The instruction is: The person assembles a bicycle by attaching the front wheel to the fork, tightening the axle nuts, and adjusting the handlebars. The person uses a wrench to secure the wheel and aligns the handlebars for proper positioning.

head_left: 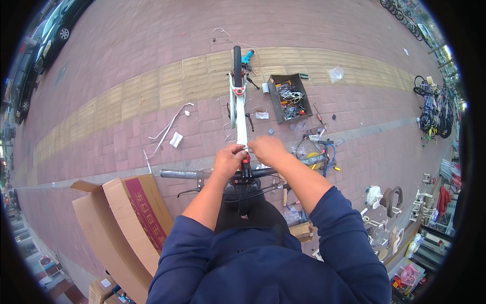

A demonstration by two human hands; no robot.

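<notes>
A bicycle with a white frame (242, 121) stands in front of me, its black handlebar (263, 172) across my lap side and a black-tyred wheel (237, 66) at the far end. Just ahead of the red and black stem (246, 159), my left hand (229, 161) and my right hand (268, 151) meet over the frame tube. The fingertips of both are pinched close together. Whatever small thing lies between them is too small and too covered to name. Plastic film wraps the left end of the handlebar.
An open toolbox (289, 99) full of tools and cables lies ahead to the right. Tools and a blue cable (331, 157) are scattered nearer. Cardboard boxes (126, 218) stand at left. White strips (169, 124) litter the paving. Parked bicycles (435, 111) are at far right.
</notes>
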